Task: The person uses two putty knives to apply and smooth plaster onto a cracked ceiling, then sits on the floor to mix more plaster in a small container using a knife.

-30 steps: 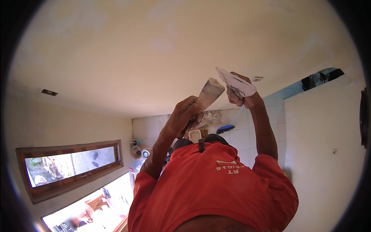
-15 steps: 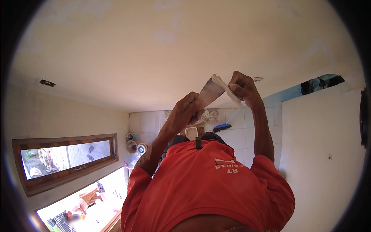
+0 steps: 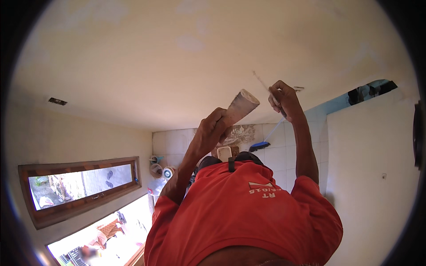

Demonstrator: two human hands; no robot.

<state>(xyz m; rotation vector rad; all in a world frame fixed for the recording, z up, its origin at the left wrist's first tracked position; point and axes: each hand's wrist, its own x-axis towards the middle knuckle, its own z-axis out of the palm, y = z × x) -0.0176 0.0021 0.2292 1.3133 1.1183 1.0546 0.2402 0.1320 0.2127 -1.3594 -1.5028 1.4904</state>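
Note:
My left hand [image 3: 211, 128] is closed around the lower end of a wide, greyish putty knife [image 3: 239, 110]. Cream-coloured putty [image 3: 249, 96] coats the far edge of its blade. To the right, my right hand [image 3: 284, 98] grips a second putty knife [image 3: 260, 80], which appears almost edge-on as a thin, pale-smeared strip pointing up and left. Part of its handle is hidden by the fingers. A gap separates the two tools. Both hands are raised in front of a cream wall [image 3: 177, 66].
Below lie a broom [image 3: 259, 146] with a blue head, a pale rectangular container [image 3: 224, 153] and floor tiles [image 3: 275, 162]. Buckets [image 3: 156, 170] stand at left, near a wood-framed window [image 3: 84, 186]. A person [image 3: 95, 244] is outside. A white panel [image 3: 372, 177] rises at right.
The right-hand putty knife has come away from the left one and moved up and right, turning edge-on. Putty now lies rounded along the left blade's edge, which has dropped slightly.

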